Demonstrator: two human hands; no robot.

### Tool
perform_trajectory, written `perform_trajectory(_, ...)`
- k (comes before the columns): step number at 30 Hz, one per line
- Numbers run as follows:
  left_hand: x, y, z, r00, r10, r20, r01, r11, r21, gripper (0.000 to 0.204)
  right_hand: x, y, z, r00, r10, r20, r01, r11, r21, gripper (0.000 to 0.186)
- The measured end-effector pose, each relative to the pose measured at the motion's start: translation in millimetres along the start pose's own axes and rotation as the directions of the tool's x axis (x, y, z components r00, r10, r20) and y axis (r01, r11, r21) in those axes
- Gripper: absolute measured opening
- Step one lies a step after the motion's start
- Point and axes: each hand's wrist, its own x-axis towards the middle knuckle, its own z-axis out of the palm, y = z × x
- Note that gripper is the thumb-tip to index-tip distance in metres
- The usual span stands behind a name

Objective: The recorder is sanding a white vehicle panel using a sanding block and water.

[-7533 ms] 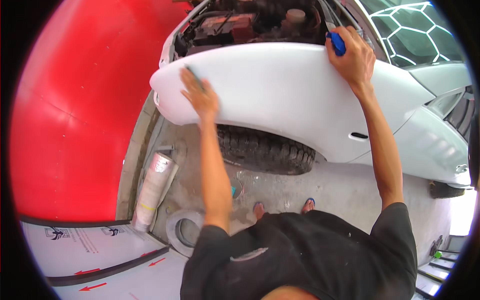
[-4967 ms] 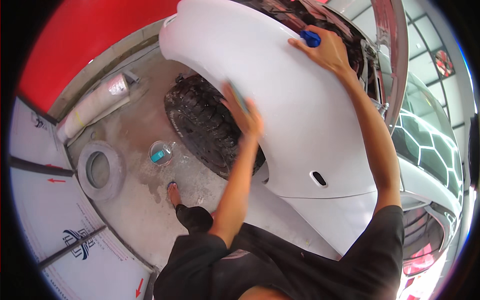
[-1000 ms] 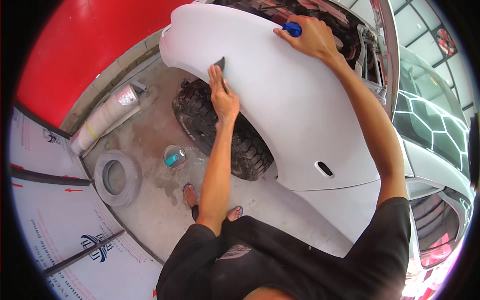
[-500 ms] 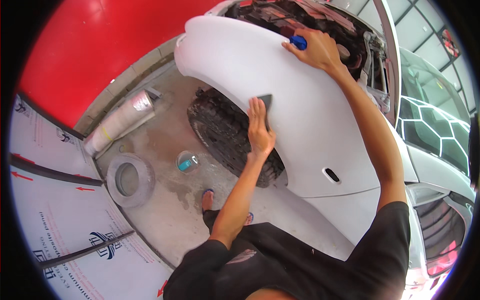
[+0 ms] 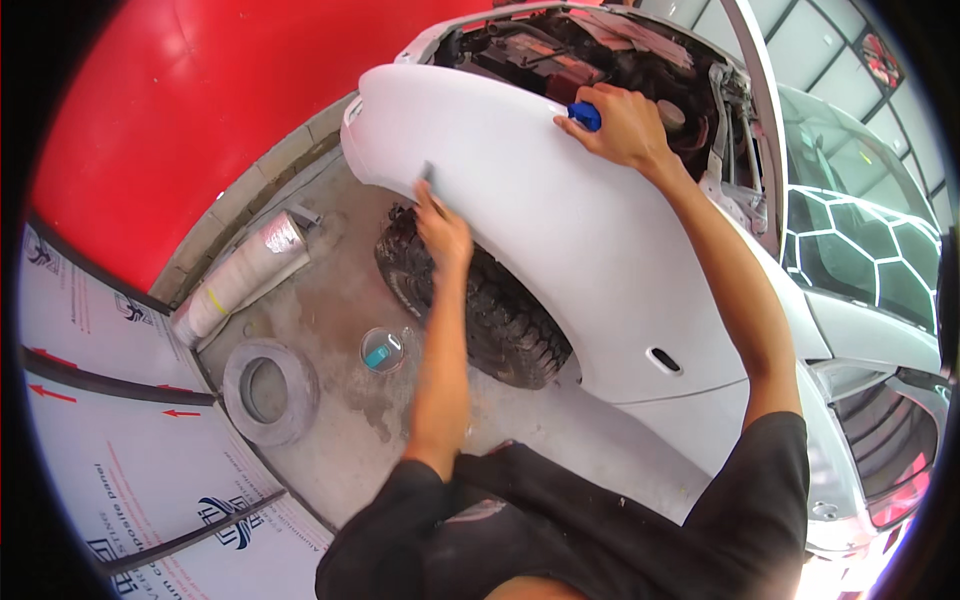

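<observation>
Two hands on white fender (image 5: pixel 560 230): left (image 5: pixel 443 232) gripping grey pad (image 5: pixel 428 173), right (image 5: pixel 625 125) blue tool (image 5: pixel 585 116); concrete floor (image 5: pixel 350 400).

A car body repair workshop, seen from above. At centre frame, a white car (image 5: pixel 800 330) stands with its bonnet raised, the engine bay (image 5: pixel 590 50) exposed at top centre, and a matte white fender (image 5: pixel 560 230) over the front tyre (image 5: pixel 480 300). The bare concrete floor (image 5: pixel 350 400) at lower centre is stained and dusty. On it lie a roll of masking film (image 5: pixel 240 275), a grey ring-shaped roll (image 5: pixel 268 390) and a small clear tub (image 5: pixel 383 350). A glossy red wall (image 5: pixel 200 120) fills the upper left; printed protective sheeting (image 5: pixel 120 440) covers the lower left.
</observation>
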Motion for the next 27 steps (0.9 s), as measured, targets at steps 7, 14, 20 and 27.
perform_trajectory(7, -67.9, -14.8, 24.5, 0.918, 0.394, -0.050, -0.392, 0.919, 0.034, 0.047, -0.2, 6.6, 8.6, 1.000, 0.008, 0.013, -0.008, 1.000, 0.029, 0.041)
perform_trajectory(14, 43.0, -12.4, -11.0, 0.994, -0.101, 0.038, 0.102, 0.994, -0.032, 0.047, 8.6, -1.3, 4.6, 0.999, 0.001, 0.034, -0.002, 1.000, 0.004, 0.039)
perform_trajectory(20, -41.2, -23.4, 19.5, 0.952, 0.305, -0.021, -0.305, 0.949, -0.083, 0.047, -0.3, 1.3, 1.3, 0.997, 0.043, 0.059, -0.044, 0.999, 0.015, 0.041)
perform_trajectory(27, 45.5, -5.5, -13.4, 0.994, 0.064, 0.085, -0.066, 0.997, 0.027, 0.045, 2.2, 8.6, 4.4, 0.999, 0.038, 0.033, -0.037, 0.999, -0.010, 0.039)
